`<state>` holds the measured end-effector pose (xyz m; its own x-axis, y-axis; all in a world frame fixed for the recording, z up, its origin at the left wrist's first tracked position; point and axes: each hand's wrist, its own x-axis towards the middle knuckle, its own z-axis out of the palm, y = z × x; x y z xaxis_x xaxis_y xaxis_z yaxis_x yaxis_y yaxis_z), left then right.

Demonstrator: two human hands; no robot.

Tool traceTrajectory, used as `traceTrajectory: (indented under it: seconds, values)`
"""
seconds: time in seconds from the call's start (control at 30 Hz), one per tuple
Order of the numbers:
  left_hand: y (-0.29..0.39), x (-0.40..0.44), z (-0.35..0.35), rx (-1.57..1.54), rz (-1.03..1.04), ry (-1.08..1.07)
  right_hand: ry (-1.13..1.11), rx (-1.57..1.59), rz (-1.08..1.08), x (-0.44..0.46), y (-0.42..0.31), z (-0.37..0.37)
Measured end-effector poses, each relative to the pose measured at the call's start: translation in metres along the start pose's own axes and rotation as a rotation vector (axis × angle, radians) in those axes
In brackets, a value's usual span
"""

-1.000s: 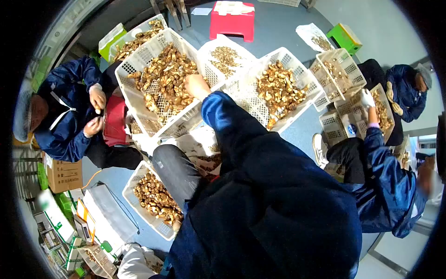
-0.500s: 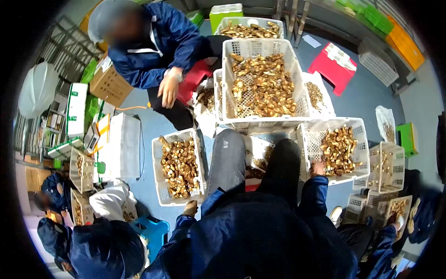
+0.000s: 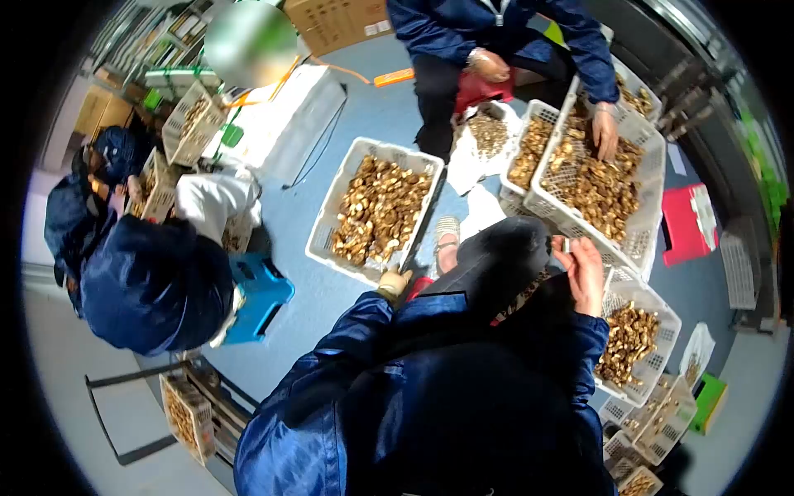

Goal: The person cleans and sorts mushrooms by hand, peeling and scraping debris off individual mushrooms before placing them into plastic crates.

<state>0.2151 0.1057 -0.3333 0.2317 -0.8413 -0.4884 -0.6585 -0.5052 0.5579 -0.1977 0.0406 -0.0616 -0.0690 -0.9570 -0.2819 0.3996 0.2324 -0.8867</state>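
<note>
My left hand (image 3: 393, 283), in a pale glove, is closed beside the near corner of a white basket (image 3: 321, 236) of brown-and-cream mushrooms (image 3: 376, 207). A thin dark edge shows at its fingers, but what it grips is unclear. Above my right knee, my right hand (image 3: 585, 271) is raised with thumb and fingers pinched on a small pale piece (image 3: 567, 245), too small to name. Just beyond it stands a large white basket (image 3: 645, 236) of mushrooms. Below that hand, another basket (image 3: 662, 376) of mushrooms is partly hidden by my sleeve.
Opposite me, a co-worker's hand (image 3: 605, 132) reaches into the large basket. A blue stool (image 3: 260, 289) and a crouching person (image 3: 157, 281) are at left. A white box (image 3: 285, 124) lies behind, and a red stool (image 3: 688, 223) stands at right.
My view has turned left. My right hand has come up from the right basket and now pinches a small piece. The co-worker's hand now reaches into the large basket.
</note>
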Motion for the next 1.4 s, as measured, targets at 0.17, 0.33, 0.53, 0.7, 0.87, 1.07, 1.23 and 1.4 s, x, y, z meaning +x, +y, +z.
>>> traceTrajectory:
  seconds: [0.17,0.33,0.53,0.7,0.87,1.07,1.23,1.4]
  values:
    - [-0.045,0.006,0.015,-0.446,-0.087,0.066,0.109,0.118,-0.010,-0.042,0.002,-0.031]
    - [0.061,-0.039,-0.068,-0.460,0.224,0.214,0.648,-0.360,-0.231,-0.098,0.005,-0.108]
    - [0.185,-0.054,-0.131,-1.033,0.411,-0.184,1.048,-0.617,-0.523,-0.174,-0.030,-0.101]
    - [0.270,-0.084,-0.141,-1.236,0.545,-0.557,1.107,-0.557,-0.629,-0.173,-0.010,-0.106]
    - [0.306,-0.054,-0.110,-1.327,0.316,-1.077,1.065,-0.849,-0.597,-0.144,0.030,-0.120]
    - [0.316,-0.037,-0.055,-1.150,0.172,-1.169,0.845,-0.771,-0.417,-0.092,0.052,-0.077]
    - [0.268,-0.002,-0.014,-1.034,-0.087,-1.036,1.006,-0.676,-0.401,-0.077,0.056,-0.115]
    - [0.256,0.002,-0.004,-1.003,0.000,-1.051,1.142,-0.187,-0.120,-0.099,0.147,-0.263]
